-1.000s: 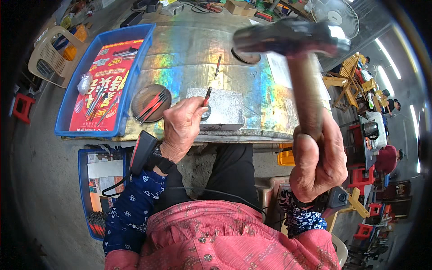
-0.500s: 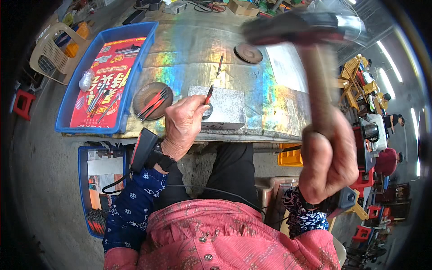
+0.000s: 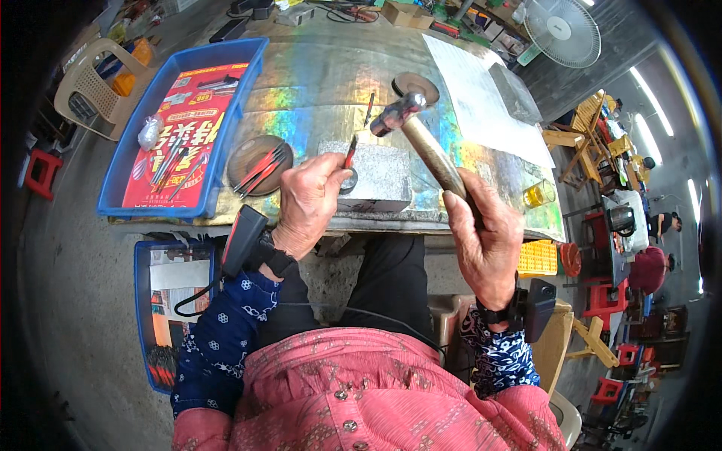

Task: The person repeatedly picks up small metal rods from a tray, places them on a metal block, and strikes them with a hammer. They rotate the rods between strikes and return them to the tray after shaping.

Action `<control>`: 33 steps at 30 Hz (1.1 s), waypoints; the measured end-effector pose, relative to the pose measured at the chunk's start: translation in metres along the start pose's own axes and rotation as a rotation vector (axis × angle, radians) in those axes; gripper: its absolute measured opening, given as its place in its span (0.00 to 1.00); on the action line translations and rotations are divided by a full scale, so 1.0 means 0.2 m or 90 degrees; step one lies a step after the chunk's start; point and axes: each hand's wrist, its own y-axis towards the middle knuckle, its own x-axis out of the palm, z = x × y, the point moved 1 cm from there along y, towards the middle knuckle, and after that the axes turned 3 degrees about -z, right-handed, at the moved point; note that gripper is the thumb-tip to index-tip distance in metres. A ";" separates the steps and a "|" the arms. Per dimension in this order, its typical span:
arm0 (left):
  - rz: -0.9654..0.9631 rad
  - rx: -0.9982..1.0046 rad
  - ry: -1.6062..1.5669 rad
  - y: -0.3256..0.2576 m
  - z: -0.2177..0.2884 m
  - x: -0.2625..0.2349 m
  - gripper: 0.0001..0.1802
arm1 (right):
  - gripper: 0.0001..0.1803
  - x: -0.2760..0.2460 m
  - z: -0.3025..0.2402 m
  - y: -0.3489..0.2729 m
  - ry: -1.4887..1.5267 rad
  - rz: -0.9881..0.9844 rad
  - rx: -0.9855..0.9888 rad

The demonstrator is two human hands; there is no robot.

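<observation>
My left hand [image 3: 307, 194] pinches a slim red-and-black tool [image 3: 351, 152] between thumb and fingertips, its dark end pointing up. The tool is held over the near left part of a speckled grey block [image 3: 380, 177], where a small round dark piece [image 3: 349, 180] lies beside my fingertips. My right hand [image 3: 490, 240] is wrapped round the wooden handle of a hammer [image 3: 435, 156]. The hammer's metal head is in the air above the block's far right corner, apart from the tool. A thin dark rod [image 3: 369, 109] lies behind the block.
Left of the block, a wooden dish [image 3: 252, 154] holds several red-and-black tools. Beyond it stands a blue tray [image 3: 105, 199]. A round wooden disc [image 3: 417, 84], white paper sheet [image 3: 481, 98] and yellow glass [image 3: 538, 194] are on the table. A fan [image 3: 562, 31] stands far right.
The hammer has swung down and left from high at the right, with my right hand lowered along with it. My left hand keeps the tool at nearly the same spot.
</observation>
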 end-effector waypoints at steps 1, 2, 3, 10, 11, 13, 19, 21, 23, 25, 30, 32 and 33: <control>-0.006 -0.021 -0.010 0.00 0.00 0.00 0.06 | 0.13 0.02 0.02 0.00 -0.012 0.014 -0.024; -0.019 -0.099 -0.077 0.00 0.00 -0.02 0.05 | 0.13 0.03 0.05 -0.02 -0.006 0.011 -0.020; -0.018 -0.153 -0.162 0.02 0.00 -0.03 0.06 | 0.13 0.05 0.07 -0.04 -0.022 0.012 -0.009; -0.012 -0.268 -0.468 0.05 -0.02 -0.18 0.11 | 0.13 0.19 0.22 -0.13 -0.133 0.053 0.024; -0.008 -0.277 -0.468 0.04 -0.02 -0.20 0.11 | 0.13 0.21 0.25 -0.14 -0.151 0.052 0.036; -0.001 -0.274 -0.433 0.02 -0.04 -0.24 0.11 | 0.15 0.25 0.29 -0.15 -0.189 0.049 0.060; -0.020 -0.203 0.056 -0.04 -0.12 -0.43 0.11 | 0.29 0.37 0.37 -0.21 -0.224 0.037 0.047; -0.024 -0.076 0.224 -0.06 -0.15 -0.46 0.12 | 0.30 0.40 0.38 -0.22 -0.244 0.050 0.034; -0.062 0.026 0.432 -0.06 -0.18 -0.49 0.13 | 0.30 0.42 0.38 -0.22 -0.259 0.043 0.046; -0.091 0.000 0.463 -0.08 -0.21 -0.47 0.08 | 0.31 0.44 0.38 -0.23 -0.246 0.029 0.062; -0.132 0.031 0.541 -0.09 -0.26 -0.42 0.02 | 0.30 0.45 0.38 -0.24 -0.195 -0.017 0.103; -0.147 0.038 0.568 -0.09 -0.27 -0.40 0.02 | 0.30 0.45 0.38 -0.24 -0.193 -0.027 0.116; -0.154 0.039 0.581 -0.09 -0.27 -0.39 0.02 | 0.30 0.45 0.38 -0.24 -0.192 -0.030 0.120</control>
